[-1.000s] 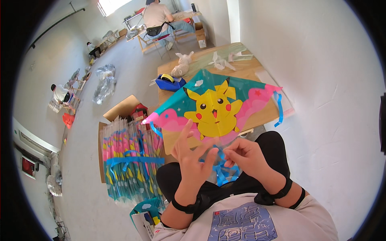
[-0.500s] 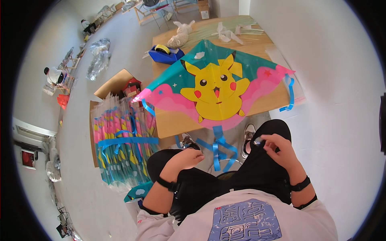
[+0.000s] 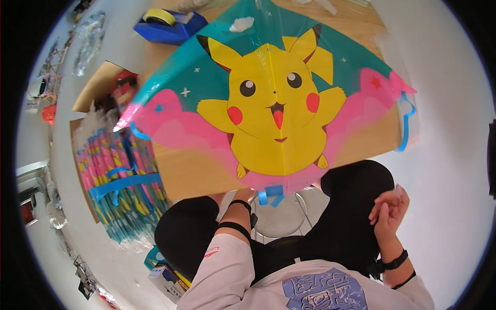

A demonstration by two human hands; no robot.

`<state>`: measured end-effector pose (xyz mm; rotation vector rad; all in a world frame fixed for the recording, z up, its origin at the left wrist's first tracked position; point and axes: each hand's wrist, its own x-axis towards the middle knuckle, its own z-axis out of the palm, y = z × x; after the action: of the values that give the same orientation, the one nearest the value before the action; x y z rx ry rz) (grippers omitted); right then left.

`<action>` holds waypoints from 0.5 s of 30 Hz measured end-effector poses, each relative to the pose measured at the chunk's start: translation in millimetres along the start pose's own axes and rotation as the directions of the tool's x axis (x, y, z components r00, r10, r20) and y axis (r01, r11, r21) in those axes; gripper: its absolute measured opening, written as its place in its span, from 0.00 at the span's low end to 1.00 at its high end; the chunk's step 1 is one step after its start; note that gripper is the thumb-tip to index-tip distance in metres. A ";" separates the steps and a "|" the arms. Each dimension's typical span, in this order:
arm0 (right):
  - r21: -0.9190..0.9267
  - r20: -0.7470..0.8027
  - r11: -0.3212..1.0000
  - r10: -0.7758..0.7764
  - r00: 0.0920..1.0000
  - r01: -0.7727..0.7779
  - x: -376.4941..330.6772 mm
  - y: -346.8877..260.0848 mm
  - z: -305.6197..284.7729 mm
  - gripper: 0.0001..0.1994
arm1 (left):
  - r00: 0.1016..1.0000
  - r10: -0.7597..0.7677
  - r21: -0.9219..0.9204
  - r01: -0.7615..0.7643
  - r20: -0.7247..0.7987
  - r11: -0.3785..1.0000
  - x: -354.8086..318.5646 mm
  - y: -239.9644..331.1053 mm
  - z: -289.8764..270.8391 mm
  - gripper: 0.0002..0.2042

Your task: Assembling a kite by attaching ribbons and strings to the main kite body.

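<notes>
A delta-shaped kite (image 3: 279, 119) in teal and pink, printed with a yellow cartoon creature, lies over the table in front of me. Blue ribbon (image 3: 271, 196) hangs from its bottom edge, and another blue streamer (image 3: 407, 126) from its right tip. My left hand (image 3: 245, 195) reaches down below the kite's lower edge, next to the ribbon; its fingers are hidden. Beside my right knee, my right hand (image 3: 391, 211) is raised with loosely bent fingers, apart from the kite, and I see nothing in it.
A blue tape dispenser (image 3: 173, 28) with a yellow roll stands on the wooden table (image 3: 191, 173) at far left. Left of the table, a cardboard box (image 3: 98, 85) holds several packed kites (image 3: 124, 191). A round metal stool (image 3: 279, 214) shows between my legs.
My view has come closer to the table, so the kite looks larger. My left hand has gone down under the kite's lower edge, and my right hand has moved outward to the right.
</notes>
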<state>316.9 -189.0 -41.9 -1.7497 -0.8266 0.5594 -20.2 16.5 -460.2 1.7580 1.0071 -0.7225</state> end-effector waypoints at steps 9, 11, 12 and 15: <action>-0.175 -0.027 0.965 0.195 0.981 -0.196 13.1 5.8 -14.0 0.24 | 0.956 -0.270 -0.230 0.239 -0.115 0.944 121.7 31.8 30.6 0.15; -0.190 -0.023 0.956 0.222 0.975 -0.222 16.2 6.6 -16.4 0.23 | 0.945 -0.303 -0.252 0.266 -0.123 0.930 148.1 39.5 30.2 0.15; -0.218 -0.031 0.948 0.230 0.973 -0.231 17.4 7.1 -16.6 0.23 | 0.940 -0.317 -0.258 0.278 -0.123 0.925 159.8 42.8 30.9 0.15; -0.249 -0.021 0.934 0.261 0.965 -0.258 22.5 7.1 -15.3 0.22 | 0.931 -0.346 -0.276 0.303 -0.119 0.912 186.5 48.2 35.6 0.15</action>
<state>344.3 -182.8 -43.2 -2.1085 -0.7001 0.6636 111.4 31.5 -604.6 1.4592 1.4653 -0.6238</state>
